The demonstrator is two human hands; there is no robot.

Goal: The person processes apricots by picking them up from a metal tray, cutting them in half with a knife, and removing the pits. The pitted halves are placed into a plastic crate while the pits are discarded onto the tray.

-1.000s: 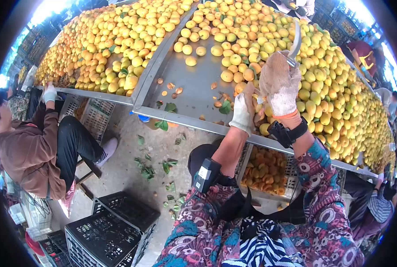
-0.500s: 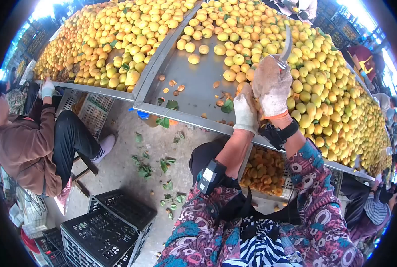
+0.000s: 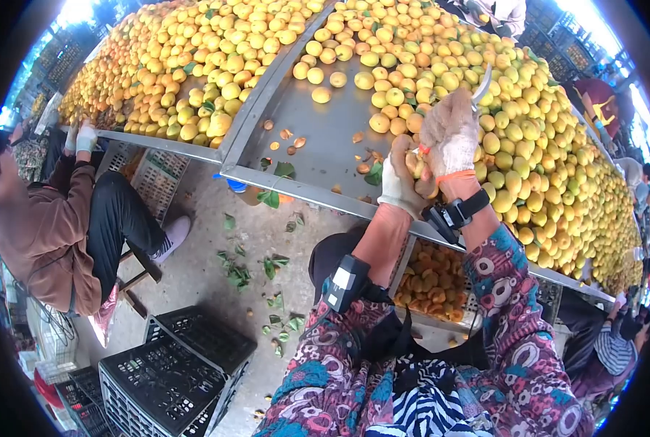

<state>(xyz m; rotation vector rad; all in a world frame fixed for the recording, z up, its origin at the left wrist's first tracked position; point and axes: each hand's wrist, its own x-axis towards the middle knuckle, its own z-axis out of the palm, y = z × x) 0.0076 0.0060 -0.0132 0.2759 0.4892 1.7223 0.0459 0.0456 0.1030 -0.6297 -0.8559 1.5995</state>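
Observation:
My left hand (image 3: pixel 400 178), in a white glove, is closed around an apricot (image 3: pixel 416 164) just above the near rim of the metal table (image 3: pixel 303 191). Beside it, my right hand (image 3: pixel 450 131), in a stained glove, grips a knife with a curved blade (image 3: pixel 483 84) that points up and away from the fruit. Both hands meet at the apricot, and the fingers hide part of it. A large heap of yellow apricots (image 3: pixel 521 160) lies beyond and to the right of them.
Below the table edge sits a crate of halved fruit (image 3: pixel 432 280). Black crates (image 3: pixel 164 379) stand at the lower left. A co-worker in brown (image 3: pixel 48 233) sits at the left. Leaves (image 3: pixel 237 273) lie on the floor. Another person (image 3: pixel 616 342) is at the far right.
My hands have shifted slightly, and more of the apricot shows between them. The knife blade has turned and tilts further right. The co-worker's hands at the left have moved a little.

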